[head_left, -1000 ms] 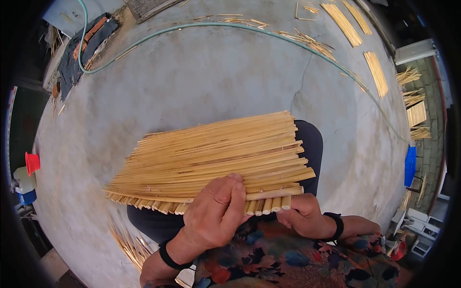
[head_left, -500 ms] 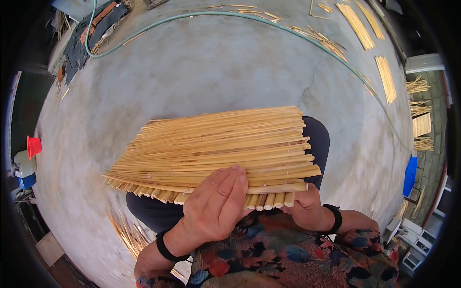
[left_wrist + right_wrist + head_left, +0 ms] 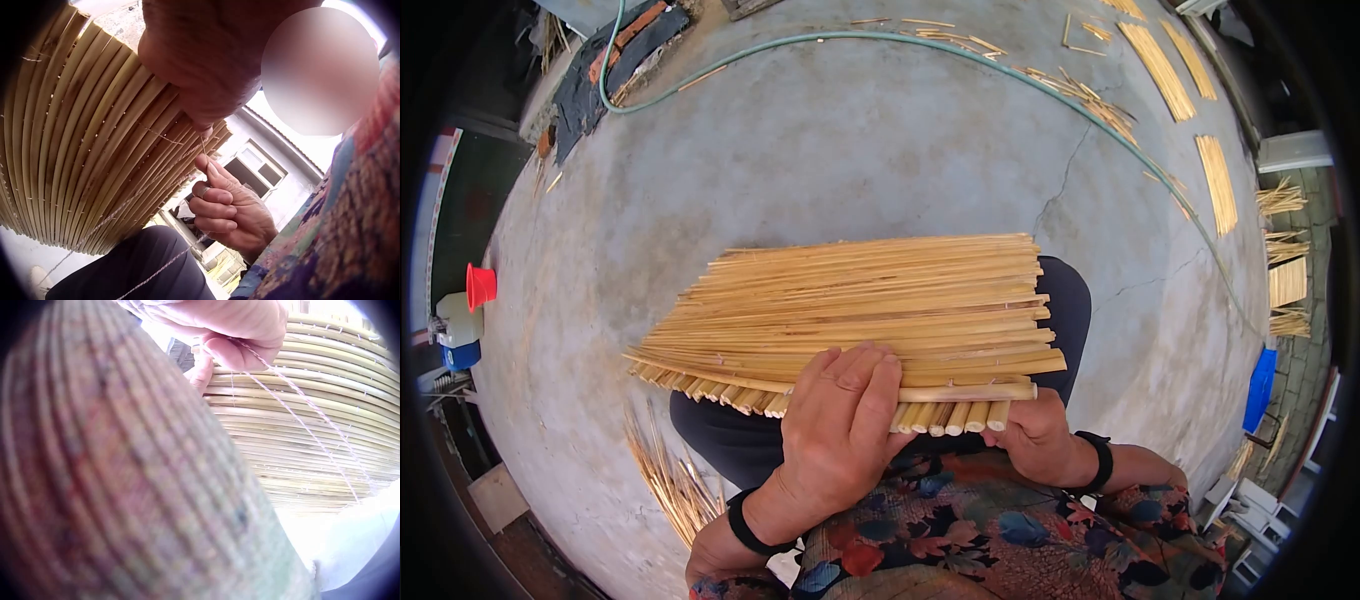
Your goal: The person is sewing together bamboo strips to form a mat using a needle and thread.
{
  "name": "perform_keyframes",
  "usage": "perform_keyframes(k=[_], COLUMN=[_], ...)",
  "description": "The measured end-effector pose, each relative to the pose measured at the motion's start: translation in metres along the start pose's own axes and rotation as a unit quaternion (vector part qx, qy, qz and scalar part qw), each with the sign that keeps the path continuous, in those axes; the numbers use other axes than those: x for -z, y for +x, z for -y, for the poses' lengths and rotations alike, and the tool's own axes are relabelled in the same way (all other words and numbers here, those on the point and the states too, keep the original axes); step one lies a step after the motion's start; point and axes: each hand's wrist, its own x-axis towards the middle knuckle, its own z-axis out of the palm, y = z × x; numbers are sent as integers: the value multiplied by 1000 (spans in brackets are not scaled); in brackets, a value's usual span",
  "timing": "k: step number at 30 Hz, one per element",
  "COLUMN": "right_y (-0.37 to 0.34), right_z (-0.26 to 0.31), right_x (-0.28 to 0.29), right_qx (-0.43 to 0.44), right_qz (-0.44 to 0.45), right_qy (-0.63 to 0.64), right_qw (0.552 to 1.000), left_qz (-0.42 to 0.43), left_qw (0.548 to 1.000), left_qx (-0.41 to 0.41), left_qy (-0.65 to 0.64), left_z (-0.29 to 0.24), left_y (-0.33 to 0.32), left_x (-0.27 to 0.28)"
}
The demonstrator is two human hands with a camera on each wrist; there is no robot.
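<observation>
A mat of straw-coloured reed stalks (image 3: 870, 300), stitched with thread, lies across the person's lap. My left hand (image 3: 838, 425) grips its near edge, fingers on top and thumb underneath. At the right part of that edge is my right hand (image 3: 1040, 435), partly hidden by the mat in the head view. The left wrist view shows the right hand (image 3: 225, 209) beneath the mat, thumb and forefinger pinching a thin, straight, needle-like piece (image 3: 204, 149). Strands of pinkish twisted thread (image 3: 306, 403) hang along the mat's underside in the right wrist view.
Loose reeds (image 3: 668, 480) lie on the floor at the near left. A green hose (image 3: 840, 36) curves over the concrete, with cut reeds (image 3: 1090, 100) and reed bundles (image 3: 1157, 72) beyond it. Red (image 3: 481, 286) and blue (image 3: 1260, 390) containers stand at the sides.
My left hand has slid slightly left along the mat's edge. My right hand stays at the right part of the edge. The head view has shifted a little.
</observation>
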Motion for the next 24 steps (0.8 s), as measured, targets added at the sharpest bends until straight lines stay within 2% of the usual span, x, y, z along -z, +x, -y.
perform_keyframes(k=[4, 11, 14, 16, 17, 24], right_y=[-1, -4, -1, 0, 1, 12], right_z=[-10, -18, -4, 7, 7, -3], right_x=[1, -5, -1, 7, 7, -2], right_qx=[17, -2, 0, -7, -8, 80], right_qz=[7, -48, -18, 55, 56, -12], right_qy=[-54, -5, -32, -96, -97, -101], right_qw=[998, 999, 999, 994, 994, 992], left_qz=[-15, -21, -21, -16, -16, -20], left_qw=[1000, 999, 999, 999, 999, 999], left_qx=[-19, -31, -37, -43, -43, -40], left_qy=[17, 24, 20, 18, 17, 9], left_z=[5, 8, 10, 11, 11, 10], left_y=[-2, -1, -1, 0, 1, 1], left_x=[-5, -4, -3, -2, -3, -2])
